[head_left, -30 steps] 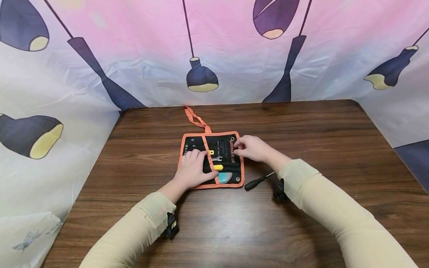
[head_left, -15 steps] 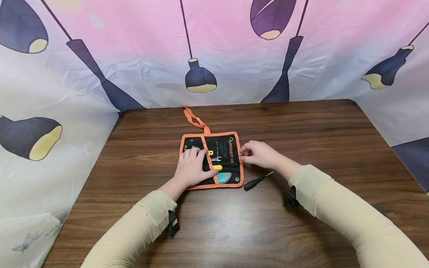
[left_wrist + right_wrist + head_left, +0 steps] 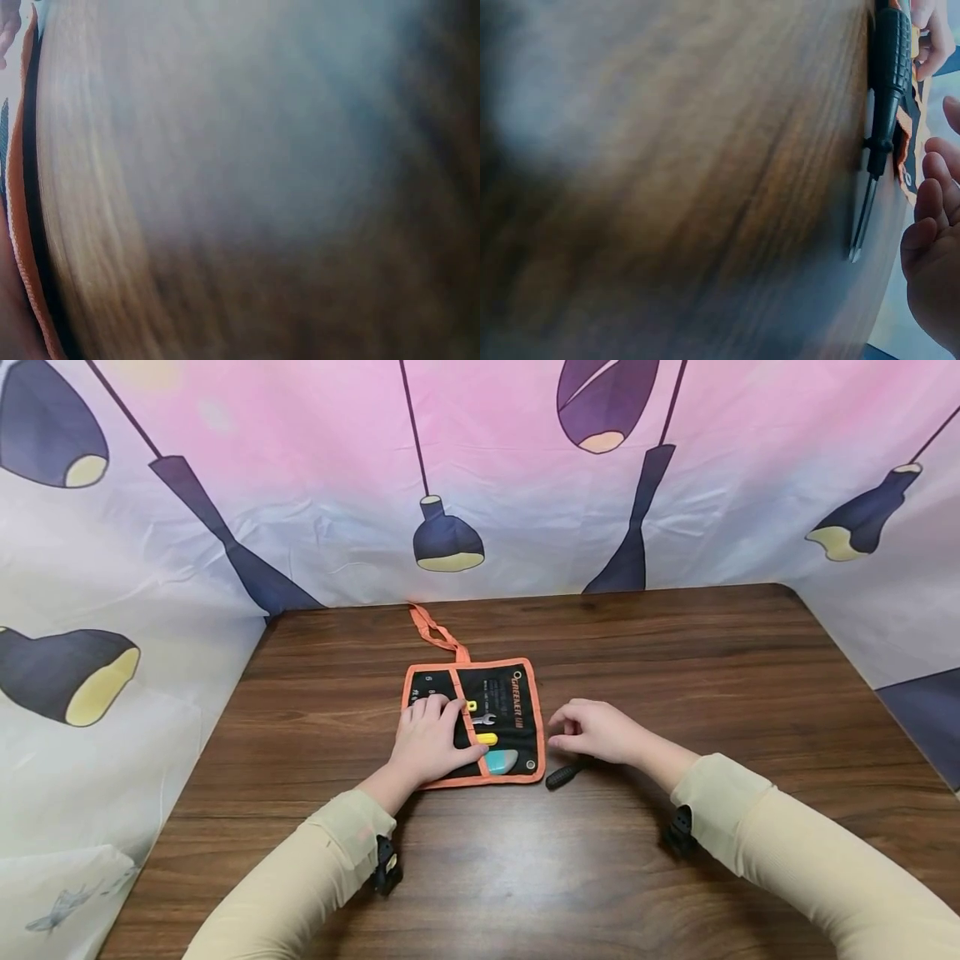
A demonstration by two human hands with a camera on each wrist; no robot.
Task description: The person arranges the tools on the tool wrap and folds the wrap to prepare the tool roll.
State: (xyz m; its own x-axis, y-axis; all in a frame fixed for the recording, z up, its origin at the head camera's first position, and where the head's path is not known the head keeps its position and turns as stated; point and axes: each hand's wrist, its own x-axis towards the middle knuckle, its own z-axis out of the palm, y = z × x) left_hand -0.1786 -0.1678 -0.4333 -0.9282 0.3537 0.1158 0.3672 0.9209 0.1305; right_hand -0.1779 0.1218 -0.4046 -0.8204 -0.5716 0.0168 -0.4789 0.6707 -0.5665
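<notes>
A black tool pouch (image 3: 498, 693) with orange edging lies flat on the table. From its pocket stick out a wrench end (image 3: 484, 720), a yellow tool end (image 3: 487, 739), a smaller yellow end (image 3: 471, 706) with a hole, and a teal rounded piece (image 3: 501, 762). My left hand (image 3: 427, 739) rests on the pouch's left part with fingers extended. Just right of the pouch, a black-handled screwdriver (image 3: 564, 775) lies on the table, its shaft hidden in the head view. Above it is my right hand (image 3: 600, 731), fingers loosely bent, holding nothing. The right wrist view shows the whole shaft of the screwdriver (image 3: 889, 82), apart from the fingers.
An orange strap (image 3: 442, 639) runs from the pouch toward the back edge of the wooden table (image 3: 697, 652). Behind the table hangs a cloth backdrop (image 3: 330, 527) printed with lamps. Each wrist bears a small black camera.
My right hand has left the pouch's right edge and come down and to the right, over the screwdriver, whose shaft it now covers. The left hand stays on the pouch.
</notes>
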